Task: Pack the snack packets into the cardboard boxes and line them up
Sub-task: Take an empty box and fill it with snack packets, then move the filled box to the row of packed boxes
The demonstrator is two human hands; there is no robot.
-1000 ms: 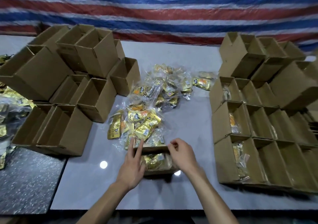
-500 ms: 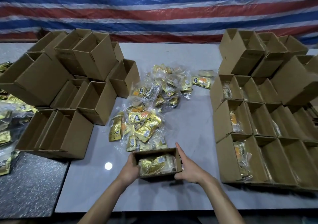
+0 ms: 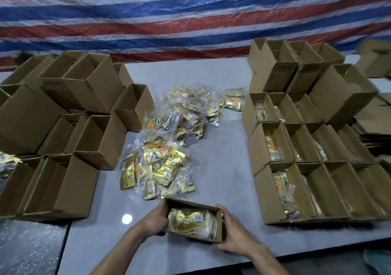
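Near the front edge of the bench (image 3: 224,148), a small cardboard box (image 3: 219,226) is gripped at its ends by the left hand (image 3: 154,219) and the right hand (image 3: 234,238). Gold snack packets (image 3: 188,219) are packed inside it; a loose pile (image 3: 163,158) is seen just beyond.

- Place: makeshift packing workshop, small-goods line.
- Backdrop: striped tarpaulin (image 3: 190,21), red, white and blue, hung as the rear wall.
- Work surface: long grey bench (image 3: 228,148).
- Stock, left: open cardboard boxes (image 3: 93,88), heaped at mixed angles, no contents showing.
- Stock, centre: snack packets (image 3: 165,162), gold foil in clear bags, in a loose pile on the bench.
- Output, right: boxes in rows (image 3: 306,148), set side by side, several with packets inside.
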